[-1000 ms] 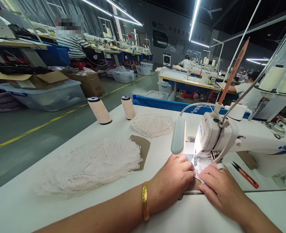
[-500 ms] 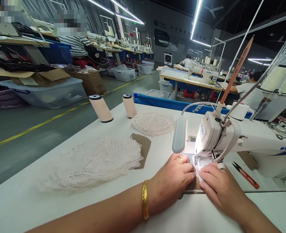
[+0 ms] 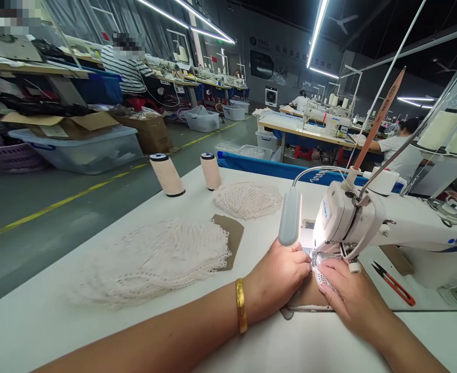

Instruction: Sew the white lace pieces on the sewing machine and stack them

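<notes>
White lace fabric [image 3: 324,278] lies under the head of the white sewing machine [image 3: 331,212], lit by its lamp [image 3: 290,217]. My left hand [image 3: 286,269] is closed at the lace's left edge beside the needle area, fingertips pinched together. From the other side, my right hand [image 3: 348,290] holds the lace between thumb and fingers, covering much of it. The needle itself is hard to make out. Left of my hands, a large stack of cream lace pieces [image 3: 154,259] rests partly over brown card [image 3: 232,238].
A smaller lace pile [image 3: 247,199] and two thread cones [image 3: 167,176] stand farther back on the white table [image 3: 135,331]. Orange-handled thread snips [image 3: 395,284] lie right of the machine. A person in a striped top [image 3: 123,70] sits across the aisle.
My left hand has shifted slightly and its ring no longer shows. Less lace is visible between my hands, and it now slants toward my right palm. The whole view has moved a little.
</notes>
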The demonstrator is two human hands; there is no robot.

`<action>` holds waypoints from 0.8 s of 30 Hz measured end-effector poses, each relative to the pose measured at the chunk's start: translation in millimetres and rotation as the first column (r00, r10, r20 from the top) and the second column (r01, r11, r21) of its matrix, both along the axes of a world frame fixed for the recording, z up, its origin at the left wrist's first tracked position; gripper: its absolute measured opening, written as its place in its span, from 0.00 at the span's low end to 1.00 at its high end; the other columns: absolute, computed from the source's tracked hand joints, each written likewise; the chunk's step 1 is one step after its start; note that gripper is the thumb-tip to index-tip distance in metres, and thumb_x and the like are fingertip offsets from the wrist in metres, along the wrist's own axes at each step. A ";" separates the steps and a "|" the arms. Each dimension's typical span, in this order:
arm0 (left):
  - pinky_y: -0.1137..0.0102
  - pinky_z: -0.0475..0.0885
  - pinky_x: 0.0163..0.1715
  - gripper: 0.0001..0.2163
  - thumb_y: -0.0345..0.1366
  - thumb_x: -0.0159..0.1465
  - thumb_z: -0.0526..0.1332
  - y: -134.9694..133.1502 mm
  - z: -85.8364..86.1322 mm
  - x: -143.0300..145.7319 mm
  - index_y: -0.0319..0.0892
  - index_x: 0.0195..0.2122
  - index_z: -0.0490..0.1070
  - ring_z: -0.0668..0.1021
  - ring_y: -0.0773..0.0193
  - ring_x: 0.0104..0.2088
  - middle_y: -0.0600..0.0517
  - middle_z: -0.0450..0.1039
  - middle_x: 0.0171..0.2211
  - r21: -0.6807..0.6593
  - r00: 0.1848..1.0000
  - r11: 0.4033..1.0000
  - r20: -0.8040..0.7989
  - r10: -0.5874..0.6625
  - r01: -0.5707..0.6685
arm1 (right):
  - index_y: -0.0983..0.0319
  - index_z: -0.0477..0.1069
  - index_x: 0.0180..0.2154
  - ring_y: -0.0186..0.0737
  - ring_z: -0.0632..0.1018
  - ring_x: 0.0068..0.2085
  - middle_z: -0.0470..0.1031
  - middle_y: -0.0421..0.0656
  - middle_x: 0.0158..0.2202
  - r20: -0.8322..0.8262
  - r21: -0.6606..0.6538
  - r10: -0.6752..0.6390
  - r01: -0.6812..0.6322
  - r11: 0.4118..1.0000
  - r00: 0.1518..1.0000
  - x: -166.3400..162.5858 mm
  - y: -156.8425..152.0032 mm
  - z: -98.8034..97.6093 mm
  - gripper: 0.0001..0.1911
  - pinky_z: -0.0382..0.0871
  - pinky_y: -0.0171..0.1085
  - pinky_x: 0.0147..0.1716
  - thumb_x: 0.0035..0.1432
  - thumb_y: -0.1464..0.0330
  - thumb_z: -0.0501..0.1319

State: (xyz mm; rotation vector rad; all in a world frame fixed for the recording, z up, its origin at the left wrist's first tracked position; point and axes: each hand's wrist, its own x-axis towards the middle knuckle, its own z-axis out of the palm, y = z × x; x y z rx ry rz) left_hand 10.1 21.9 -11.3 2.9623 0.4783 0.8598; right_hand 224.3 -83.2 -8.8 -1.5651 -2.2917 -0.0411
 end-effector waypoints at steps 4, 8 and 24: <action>0.59 0.70 0.49 0.11 0.28 0.72 0.57 3.4 4.9 0.3 0.44 0.39 0.80 0.79 0.57 0.41 0.50 0.81 0.36 -0.168 0.999 0.985 -0.010 0.034 -0.035 | 0.58 0.74 0.58 0.56 0.78 0.55 0.80 0.50 0.56 0.003 0.041 -0.023 0.023 0.999 1.000 1.9 0.1 -7.0 0.17 0.78 0.54 0.51 0.74 0.68 0.54; 0.62 0.74 0.47 0.10 0.27 0.68 0.56 18.0 4.8 11.0 0.43 0.43 0.77 0.79 0.57 0.42 0.50 0.79 0.40 -0.308 0.987 0.938 -0.026 0.156 -0.156 | 0.59 0.72 0.61 0.57 0.78 0.57 0.79 0.50 0.60 -0.014 0.039 -0.022 0.023 0.999 1.000 4.8 -0.5 -14.9 0.19 0.77 0.55 0.54 0.75 0.68 0.53; 0.59 0.68 0.45 0.09 0.31 0.64 0.66 -28.0 36.6 -14.7 0.41 0.27 0.70 0.76 0.55 0.42 0.50 0.76 0.40 -0.224 0.986 0.972 -0.162 0.030 -0.066 | 0.58 0.69 0.59 0.52 0.78 0.49 0.80 0.48 0.48 -0.085 0.130 0.118 -0.107 0.986 0.989 -4.3 -3.8 -7.2 0.17 0.75 0.47 0.45 0.73 0.74 0.52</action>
